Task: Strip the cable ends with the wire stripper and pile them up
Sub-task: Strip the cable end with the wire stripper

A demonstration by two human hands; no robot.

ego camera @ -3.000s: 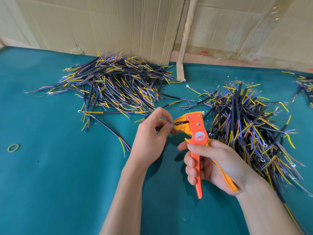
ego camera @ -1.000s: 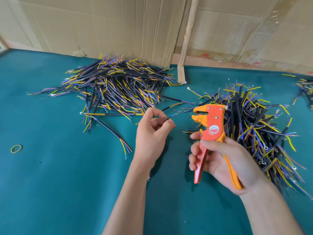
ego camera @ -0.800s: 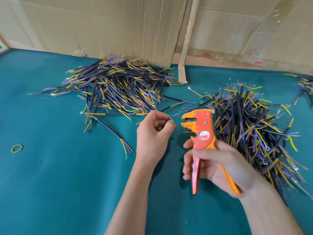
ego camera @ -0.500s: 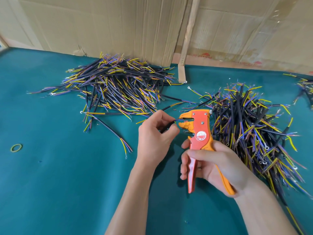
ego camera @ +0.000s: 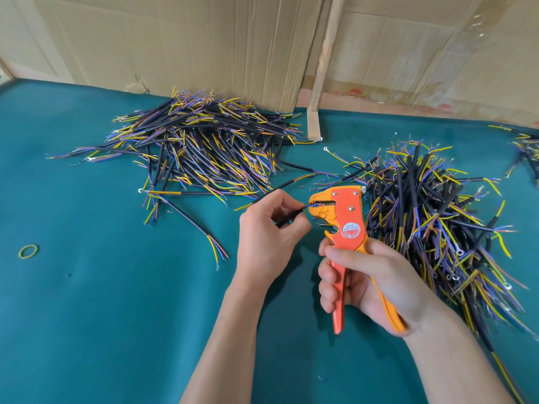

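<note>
Cable [ego camera: 287, 220] sits pinched in my left hand [ego camera: 269, 239] at the centre of view, one black length, its coloured end wires pushed into the mouth of the wire stripper [ego camera: 342, 225]. My right hand [ego camera: 369, 282], at about four o'clock from the left, wraps both handles of that single orange tool, head pointing toward eleven o'clock. Both hands are clamped, each on its own thing, close together but not touching.

One yellow rubber band [ego camera: 28, 251] lies alone on the green table [ego camera: 102, 316] at nine o'clock. Beyond my hands I count three heaps of cables: right pile [ego camera: 437, 217] at two o'clock, just behind the stripper, left pile [ego camera: 204, 147] at eleven o'clock, and a third heap [ego camera: 528, 147] cut off by the frame edge at three o'clock. Farthest, cardboard sheets [ego camera: 204, 39] and one wooden strip [ego camera: 322, 62] stand at twelve o'clock.
</note>
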